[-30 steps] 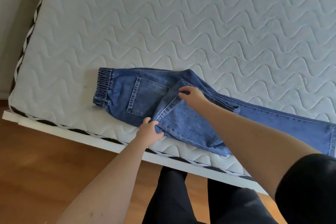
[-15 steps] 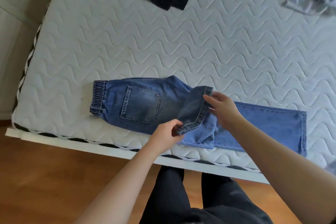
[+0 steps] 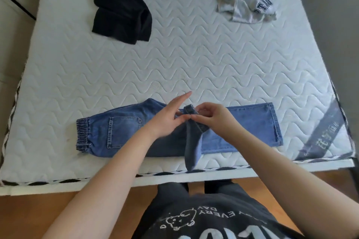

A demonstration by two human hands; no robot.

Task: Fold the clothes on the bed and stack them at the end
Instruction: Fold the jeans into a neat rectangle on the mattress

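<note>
Blue denim jeans [image 3: 124, 134] lie flat along the near edge of the white quilted mattress [image 3: 194, 64]. The right hand [image 3: 215, 120] pinches their raised middle fold. The left hand [image 3: 167, 120] touches it with straight fingers, but blur hides whether the thumb grips.

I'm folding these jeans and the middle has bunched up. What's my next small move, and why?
Probably lay the twisted flap flat across the jeans before folding further. The left hand and right hand both pinch its top at the middle, and it trails bunched toward the near edge of the mattress, while the rest lies flat.
</note>
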